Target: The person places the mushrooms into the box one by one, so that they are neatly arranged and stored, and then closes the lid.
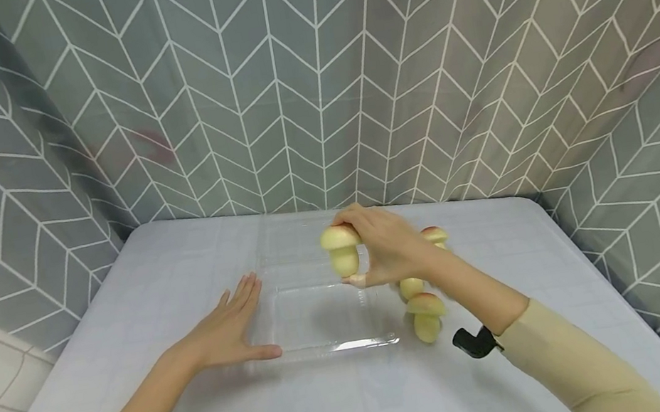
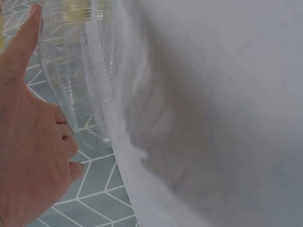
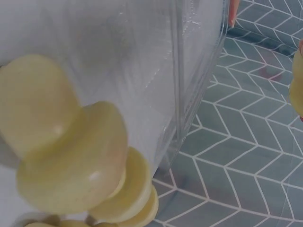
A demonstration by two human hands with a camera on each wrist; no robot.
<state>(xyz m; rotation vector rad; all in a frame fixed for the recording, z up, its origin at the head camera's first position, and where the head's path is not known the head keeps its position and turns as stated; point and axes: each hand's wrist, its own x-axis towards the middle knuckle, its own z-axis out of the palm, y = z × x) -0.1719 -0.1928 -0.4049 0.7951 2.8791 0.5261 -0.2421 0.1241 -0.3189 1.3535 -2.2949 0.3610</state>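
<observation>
A yellow mushroom [image 1: 343,254] with a reddish-brown tinge on its cap is held upright by my right hand [image 1: 387,240], pinched between the fingers on the cap and the thumb under the stem. It hangs over a clear plastic container [image 1: 321,315] lying with its lid part spread toward the back. My left hand [image 1: 229,330] rests at the container's left edge, fingers straight and thumb spread. In the left wrist view that hand [image 2: 38,146] lies along the container's rim [image 2: 49,71]. Part of the held mushroom [image 3: 297,85] shows at the right wrist view's edge.
Several similar mushrooms [image 1: 426,313] lie in a row right of the container, some partly hidden behind my right forearm. They appear large in the right wrist view [image 3: 71,156]. A white cloth covers the table [image 1: 336,407]; a grey patterned curtain [image 1: 297,81] hangs behind it.
</observation>
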